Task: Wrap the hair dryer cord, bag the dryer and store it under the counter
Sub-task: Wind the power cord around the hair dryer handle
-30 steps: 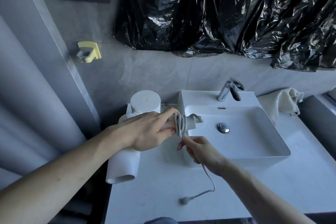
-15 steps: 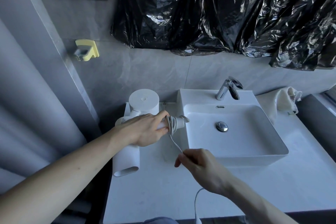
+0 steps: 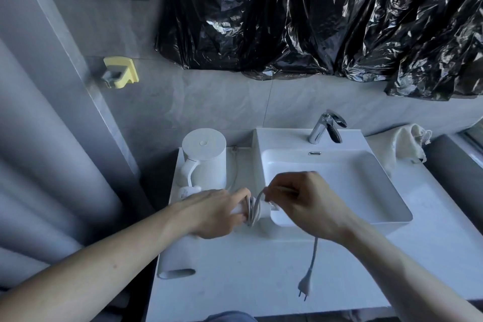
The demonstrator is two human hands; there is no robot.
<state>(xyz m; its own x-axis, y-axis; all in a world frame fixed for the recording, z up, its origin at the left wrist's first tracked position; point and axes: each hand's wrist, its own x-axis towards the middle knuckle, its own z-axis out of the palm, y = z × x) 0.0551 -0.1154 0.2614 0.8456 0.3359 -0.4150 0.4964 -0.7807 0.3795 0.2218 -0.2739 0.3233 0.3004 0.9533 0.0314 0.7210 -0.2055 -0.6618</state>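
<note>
The left hand (image 3: pixel 214 213) grips the handle of the white hair dryer (image 3: pixel 175 259), whose barrel points down toward the near left edge of the table (image 3: pixel 235 282), just left of the sink (image 3: pixel 379 191). Several turns of cord (image 3: pixel 253 210) circle the handle just beside the left fingers. The right hand (image 3: pixel 300 204) pinches the cord above the handle's end, and the slack hangs below that wrist to the plug (image 3: pixel 304 286), above the table.

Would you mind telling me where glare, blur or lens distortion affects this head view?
Head view: glare streaks the black plastic sheet; the left wall edge bows from wide-angle distortion; the right hand is slightly motion-blurred; the plug stays sharp.
</note>
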